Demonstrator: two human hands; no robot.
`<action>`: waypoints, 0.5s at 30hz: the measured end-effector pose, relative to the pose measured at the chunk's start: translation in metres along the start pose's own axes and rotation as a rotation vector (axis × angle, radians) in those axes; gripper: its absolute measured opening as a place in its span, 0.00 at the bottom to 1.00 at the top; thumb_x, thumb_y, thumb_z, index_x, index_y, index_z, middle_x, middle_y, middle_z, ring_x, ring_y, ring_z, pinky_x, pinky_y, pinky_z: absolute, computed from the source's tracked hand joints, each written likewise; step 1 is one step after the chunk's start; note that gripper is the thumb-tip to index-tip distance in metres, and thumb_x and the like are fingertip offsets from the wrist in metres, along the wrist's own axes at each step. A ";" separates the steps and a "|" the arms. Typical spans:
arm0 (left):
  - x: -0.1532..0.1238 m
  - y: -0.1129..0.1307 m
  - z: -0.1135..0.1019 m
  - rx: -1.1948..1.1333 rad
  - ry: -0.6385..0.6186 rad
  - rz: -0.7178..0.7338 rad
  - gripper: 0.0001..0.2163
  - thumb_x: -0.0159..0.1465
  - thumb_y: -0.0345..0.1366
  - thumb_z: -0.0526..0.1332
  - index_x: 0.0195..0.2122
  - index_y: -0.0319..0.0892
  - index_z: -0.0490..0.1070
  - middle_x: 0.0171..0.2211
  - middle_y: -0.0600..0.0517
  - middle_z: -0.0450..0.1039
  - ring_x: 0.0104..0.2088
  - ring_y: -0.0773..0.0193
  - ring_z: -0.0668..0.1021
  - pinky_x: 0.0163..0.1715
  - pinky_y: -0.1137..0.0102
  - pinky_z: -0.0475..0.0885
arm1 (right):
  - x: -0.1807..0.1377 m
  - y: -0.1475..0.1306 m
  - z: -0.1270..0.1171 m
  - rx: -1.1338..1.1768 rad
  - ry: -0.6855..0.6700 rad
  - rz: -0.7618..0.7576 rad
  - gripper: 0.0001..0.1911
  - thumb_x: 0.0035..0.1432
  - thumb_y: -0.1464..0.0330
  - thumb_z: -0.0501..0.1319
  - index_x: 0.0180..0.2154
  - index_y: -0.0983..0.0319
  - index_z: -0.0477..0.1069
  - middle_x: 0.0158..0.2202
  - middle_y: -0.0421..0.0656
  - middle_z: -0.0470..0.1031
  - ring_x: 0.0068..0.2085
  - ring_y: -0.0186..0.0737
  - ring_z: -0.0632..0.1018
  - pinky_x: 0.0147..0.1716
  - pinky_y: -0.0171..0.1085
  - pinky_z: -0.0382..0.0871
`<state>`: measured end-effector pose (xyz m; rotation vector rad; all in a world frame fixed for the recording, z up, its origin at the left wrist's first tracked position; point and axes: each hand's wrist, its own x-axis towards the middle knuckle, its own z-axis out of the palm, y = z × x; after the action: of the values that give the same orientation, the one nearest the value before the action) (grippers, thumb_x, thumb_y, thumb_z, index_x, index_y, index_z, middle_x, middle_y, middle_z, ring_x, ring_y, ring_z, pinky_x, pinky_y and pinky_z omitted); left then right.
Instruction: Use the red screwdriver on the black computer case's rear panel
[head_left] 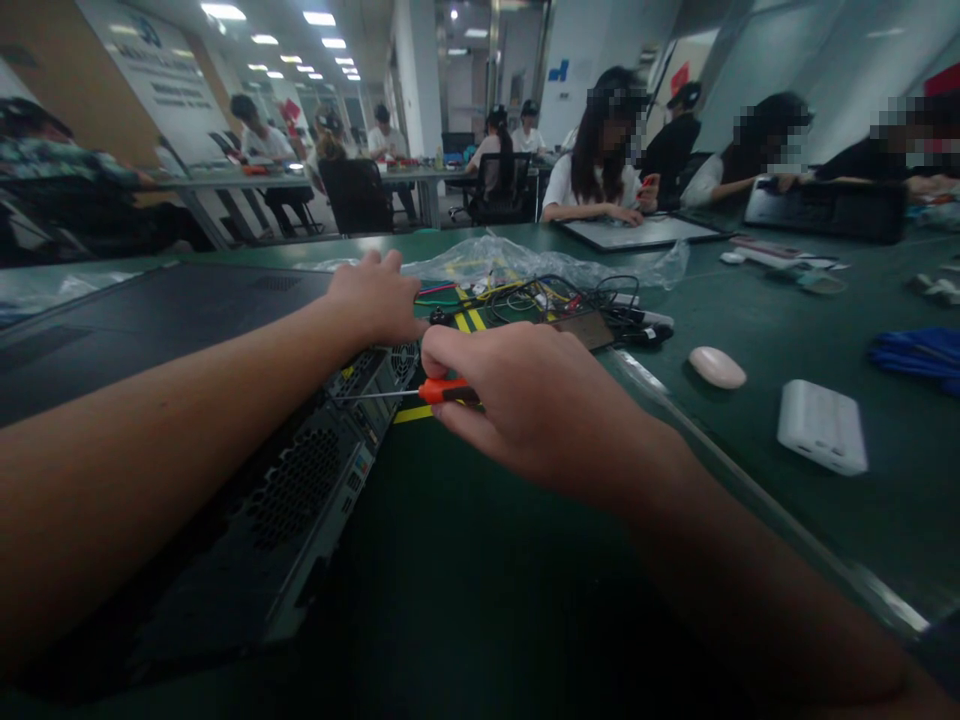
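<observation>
A black computer case lies on its side on the green table, its rear panel with honeycomb vents and ports turned toward the right. My left hand rests on the case near its far rear corner, fingers spread and partly bent. In my right hand is a screwdriver with an orange and black handle, pinched between thumb and fingers. Its thin metal shaft points left, and the tip reaches the rear panel beneath my left forearm. Whether the tip sits in a screw is too small to tell.
Behind my hands lie tangled cables and clear plastic wrap. To the right are a pale mouse, a white box-shaped device and blue cloth. Across the table, a person works on a flat panel.
</observation>
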<state>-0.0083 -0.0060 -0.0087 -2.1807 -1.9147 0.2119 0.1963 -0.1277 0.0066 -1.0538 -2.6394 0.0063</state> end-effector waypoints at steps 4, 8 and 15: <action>0.000 0.000 -0.001 0.030 -0.022 0.009 0.37 0.68 0.63 0.61 0.74 0.51 0.75 0.74 0.34 0.68 0.73 0.27 0.68 0.66 0.43 0.73 | 0.000 0.000 0.001 0.007 0.009 -0.005 0.16 0.73 0.68 0.61 0.58 0.60 0.78 0.43 0.47 0.87 0.41 0.47 0.82 0.33 0.42 0.52; -0.001 0.000 -0.001 0.023 0.002 -0.004 0.37 0.68 0.63 0.63 0.74 0.53 0.75 0.74 0.36 0.69 0.74 0.26 0.68 0.66 0.42 0.72 | 0.000 -0.001 0.000 -0.002 0.006 0.005 0.13 0.72 0.67 0.63 0.55 0.60 0.78 0.43 0.47 0.87 0.40 0.46 0.81 0.33 0.42 0.52; -0.002 0.001 0.000 0.028 0.001 0.010 0.35 0.70 0.58 0.60 0.74 0.49 0.75 0.74 0.34 0.68 0.73 0.26 0.69 0.66 0.42 0.72 | 0.000 -0.001 -0.003 0.008 -0.008 0.020 0.09 0.74 0.65 0.64 0.51 0.60 0.79 0.40 0.45 0.85 0.37 0.42 0.78 0.33 0.42 0.51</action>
<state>-0.0076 -0.0078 -0.0089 -2.1722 -1.8897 0.2369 0.1965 -0.1292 0.0096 -1.0800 -2.6342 0.0252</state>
